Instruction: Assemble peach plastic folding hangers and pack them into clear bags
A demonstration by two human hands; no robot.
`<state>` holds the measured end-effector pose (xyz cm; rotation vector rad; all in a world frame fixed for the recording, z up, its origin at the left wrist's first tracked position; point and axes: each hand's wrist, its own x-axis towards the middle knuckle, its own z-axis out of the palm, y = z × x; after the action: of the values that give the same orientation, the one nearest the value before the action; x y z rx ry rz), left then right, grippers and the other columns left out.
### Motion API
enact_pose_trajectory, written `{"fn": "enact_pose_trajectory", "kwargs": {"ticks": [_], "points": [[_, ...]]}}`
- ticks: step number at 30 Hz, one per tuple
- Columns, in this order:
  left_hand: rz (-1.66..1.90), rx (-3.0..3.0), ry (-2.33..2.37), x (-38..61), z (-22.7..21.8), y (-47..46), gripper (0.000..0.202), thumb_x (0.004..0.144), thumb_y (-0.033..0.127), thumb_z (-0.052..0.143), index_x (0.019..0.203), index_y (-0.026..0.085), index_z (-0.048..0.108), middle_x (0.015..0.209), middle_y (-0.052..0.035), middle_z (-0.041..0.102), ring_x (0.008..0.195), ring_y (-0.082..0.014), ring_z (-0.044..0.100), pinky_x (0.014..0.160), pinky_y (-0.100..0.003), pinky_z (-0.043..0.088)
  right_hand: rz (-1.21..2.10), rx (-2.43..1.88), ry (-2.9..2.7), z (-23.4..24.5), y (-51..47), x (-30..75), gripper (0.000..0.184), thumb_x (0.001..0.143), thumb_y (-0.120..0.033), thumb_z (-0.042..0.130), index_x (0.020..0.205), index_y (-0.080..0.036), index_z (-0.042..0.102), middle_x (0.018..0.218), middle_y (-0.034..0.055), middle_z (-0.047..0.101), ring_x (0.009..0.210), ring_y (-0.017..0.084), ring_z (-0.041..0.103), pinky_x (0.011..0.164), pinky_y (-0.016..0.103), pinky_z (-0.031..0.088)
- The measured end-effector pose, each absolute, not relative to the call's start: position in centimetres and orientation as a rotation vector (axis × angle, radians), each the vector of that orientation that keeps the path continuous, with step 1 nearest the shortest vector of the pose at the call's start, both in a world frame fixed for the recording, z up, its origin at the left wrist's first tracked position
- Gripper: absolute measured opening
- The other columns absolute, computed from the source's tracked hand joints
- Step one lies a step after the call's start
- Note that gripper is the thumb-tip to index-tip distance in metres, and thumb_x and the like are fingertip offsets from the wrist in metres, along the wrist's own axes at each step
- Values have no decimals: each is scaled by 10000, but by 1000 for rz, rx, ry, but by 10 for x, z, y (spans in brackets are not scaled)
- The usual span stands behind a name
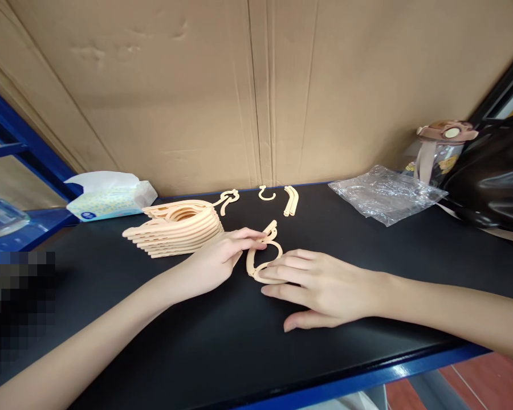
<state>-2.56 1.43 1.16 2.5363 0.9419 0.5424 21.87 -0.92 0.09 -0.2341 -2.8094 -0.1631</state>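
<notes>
A beige plastic folding hanger (251, 263) lies on the black tabletop between my hands, its curved parts forming loops. My left hand (224, 256) holds it from the left, with fingers reaching over its upper part; the thumb is hidden. From the right, the fingertips of my right hand (325, 282) rest on the lower loop, with the fingers spread and the thumb apart. Just behind my left hand is a neat stack of similar beige hangers (175, 242). Farther back lie a loose hook (267, 196), curved arm pieces (290, 201) and another small beige piece (228, 200).
A tissue pack (111, 196) stands at the back left. Toward the right lie a crumpled clear plastic bag (387, 193), a drink bottle (442, 151) and a black bag (491, 176). Cardboard (175, 102) walls the back; a blue edge (367, 376) borders the table's front.
</notes>
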Motion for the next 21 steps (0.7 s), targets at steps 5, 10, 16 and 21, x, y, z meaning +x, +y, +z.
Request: {"fn": "enact_pose_trajectory", "kwargs": {"ticks": [5,10,16,21], "points": [[450,2619,1018,-25,11,12,570,815,-37,306,1231,230,590,1383,-13,518,1251,-129,506,1065,-319,421,-149,-255,-2823,2,-7,220,470,959,-472,418,1190,-101,589,1274,133,581,1131,242,538,948,361,431],[375,2719,1175,-20,15,5,466,880,58,357,1243,237,588,1360,-3,533,1212,-161,533,1004,-321,474,-172,-279,-2845,2,-7,221,482,970,-470,387,1255,-119,555,1279,130,579,1145,238,530,935,354,430],[296,2744,1253,-15,20,0,495,854,35,344,1243,224,583,1346,7,521,1149,-168,569,936,-289,501,-184,-259,-2871,3,-11,220,469,989,-456,347,1338,-180,495,1409,91,487,1314,217,394,1045,344,336],[255,2668,1290,-12,23,-4,403,928,154,350,1251,262,564,1354,15,486,826,-112,654,718,-239,545,-111,-102,-2894,3,-15,219,440,1011,-374,325,1375,-162,452,1449,50,461,1370,186,327,1141,351,204]]}}
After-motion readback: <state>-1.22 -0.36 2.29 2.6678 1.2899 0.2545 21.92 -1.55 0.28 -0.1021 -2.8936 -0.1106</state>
